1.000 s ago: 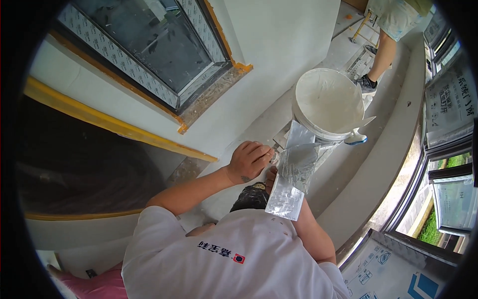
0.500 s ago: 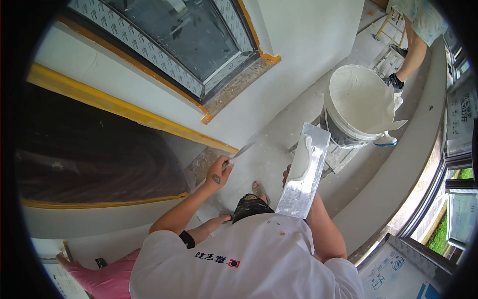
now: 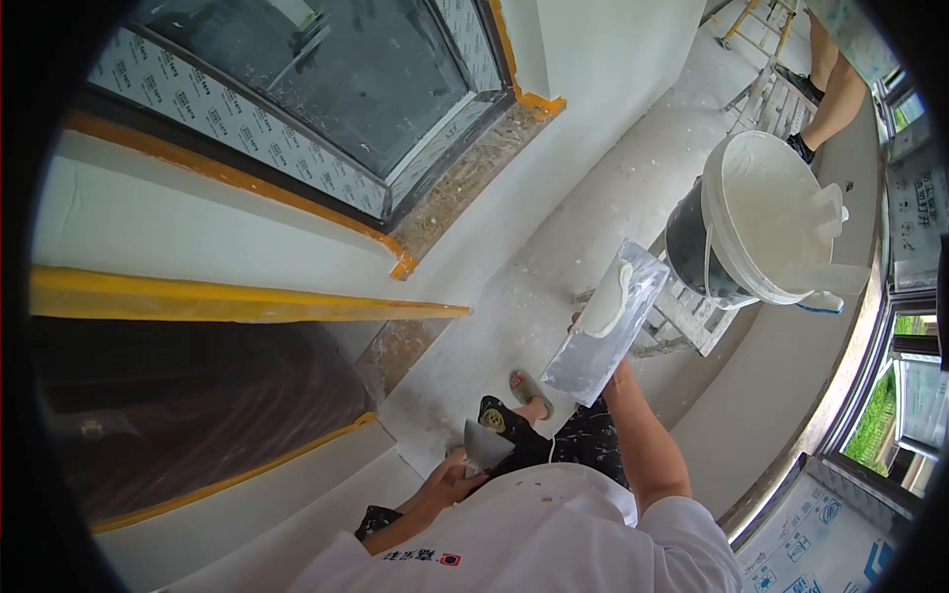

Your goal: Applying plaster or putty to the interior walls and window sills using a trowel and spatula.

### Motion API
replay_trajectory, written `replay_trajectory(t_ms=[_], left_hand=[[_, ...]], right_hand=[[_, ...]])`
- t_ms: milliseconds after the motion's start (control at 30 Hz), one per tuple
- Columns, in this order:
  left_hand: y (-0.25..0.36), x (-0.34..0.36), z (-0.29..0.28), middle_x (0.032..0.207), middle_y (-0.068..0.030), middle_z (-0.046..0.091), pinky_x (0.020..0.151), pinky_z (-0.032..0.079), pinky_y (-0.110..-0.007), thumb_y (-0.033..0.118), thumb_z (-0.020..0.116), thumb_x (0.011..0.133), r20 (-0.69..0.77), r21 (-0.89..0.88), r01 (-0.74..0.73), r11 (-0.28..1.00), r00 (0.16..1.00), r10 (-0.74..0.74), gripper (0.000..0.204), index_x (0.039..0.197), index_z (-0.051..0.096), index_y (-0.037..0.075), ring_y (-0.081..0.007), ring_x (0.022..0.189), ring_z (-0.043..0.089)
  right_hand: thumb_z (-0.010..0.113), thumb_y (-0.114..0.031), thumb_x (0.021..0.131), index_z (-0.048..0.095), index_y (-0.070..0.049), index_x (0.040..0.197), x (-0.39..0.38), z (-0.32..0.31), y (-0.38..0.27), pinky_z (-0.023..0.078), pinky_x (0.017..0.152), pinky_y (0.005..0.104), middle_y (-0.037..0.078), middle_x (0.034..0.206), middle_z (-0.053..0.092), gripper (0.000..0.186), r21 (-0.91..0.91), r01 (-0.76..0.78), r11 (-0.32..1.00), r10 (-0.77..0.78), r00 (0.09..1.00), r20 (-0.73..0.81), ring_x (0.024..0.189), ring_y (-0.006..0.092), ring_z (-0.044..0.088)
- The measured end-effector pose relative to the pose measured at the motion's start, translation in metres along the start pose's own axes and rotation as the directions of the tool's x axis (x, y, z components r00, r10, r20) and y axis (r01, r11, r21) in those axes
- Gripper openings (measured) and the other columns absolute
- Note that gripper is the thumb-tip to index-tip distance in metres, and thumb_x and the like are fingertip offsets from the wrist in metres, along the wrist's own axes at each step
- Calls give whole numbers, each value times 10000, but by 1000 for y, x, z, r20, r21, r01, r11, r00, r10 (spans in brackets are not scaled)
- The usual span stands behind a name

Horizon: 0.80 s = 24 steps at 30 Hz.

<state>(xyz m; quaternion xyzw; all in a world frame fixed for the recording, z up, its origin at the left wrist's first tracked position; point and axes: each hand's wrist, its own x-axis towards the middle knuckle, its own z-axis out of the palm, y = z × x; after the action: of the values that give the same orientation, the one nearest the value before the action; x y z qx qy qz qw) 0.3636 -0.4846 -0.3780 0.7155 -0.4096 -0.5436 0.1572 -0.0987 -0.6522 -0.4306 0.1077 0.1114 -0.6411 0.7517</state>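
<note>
My left hand point(image 3: 450, 484) is closed around a putty knife point(image 3: 484, 445), held low in front of my shirt with its blade pointing up. My right hand point(image 3: 619, 376), mostly hidden, grips a flat metal plastering trowel point(image 3: 578, 371) from beneath. A thick white strip of putty point(image 3: 605, 304) lies along the trowel's left side. Beyond it, to the right, a dark bucket point(image 3: 687, 237) holds whitish putty point(image 3: 776, 203). Across the bucket's near right rim rests a broad-bladed scraper point(image 3: 830, 278) with a blue-and-white handle.
The bucket stands on a splattered step platform point(image 3: 692, 316). A person's bare leg point(image 3: 833, 109) is at the far right, by a yellow ladder point(image 3: 761, 35). On the left are a taped window point(image 3: 326, 89) and a plastic-covered opening point(image 3: 198, 405). A curved wall point(image 3: 736, 395) runs along the right.
My left hand has drawn the putty knife back from near the wall corner to my waist. The trowel stays raised, tilted a little more. The view has shifted, and the person in pink is out of sight.
</note>
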Motion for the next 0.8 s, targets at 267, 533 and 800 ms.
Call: replay_trajectory(t_ms=[267,533,800], left_hand=[[-123,-25,-70,749,-93,621,715,536,-364,186,631,944,-324,-458,-69,886,941,-94,229,793,569,26,-216,696,622],[104,232,-70,998,-119,553,824,379,-329,149,456,986,-612,400,-659,637,324,721,269,740,405,52,-168,824,466],[118,351,-97,975,-99,516,767,346,-301,111,424,968,-537,723,-645,248,-300,788,238,747,365,45,-155,782,393]], right_hand=[[505,-302,1025,518,-50,1364,236,-46,-54,557,946,434,141,1316,612,423,-192,179,965,-173,984,48,1130,266,638],[625,-219,974,578,-4,1213,495,-95,-179,574,838,404,108,1122,664,325,-487,480,729,-461,871,169,989,246,666],[764,-286,880,617,-39,869,541,-59,-230,499,527,313,39,716,591,287,-672,592,444,-541,775,326,556,140,544]])
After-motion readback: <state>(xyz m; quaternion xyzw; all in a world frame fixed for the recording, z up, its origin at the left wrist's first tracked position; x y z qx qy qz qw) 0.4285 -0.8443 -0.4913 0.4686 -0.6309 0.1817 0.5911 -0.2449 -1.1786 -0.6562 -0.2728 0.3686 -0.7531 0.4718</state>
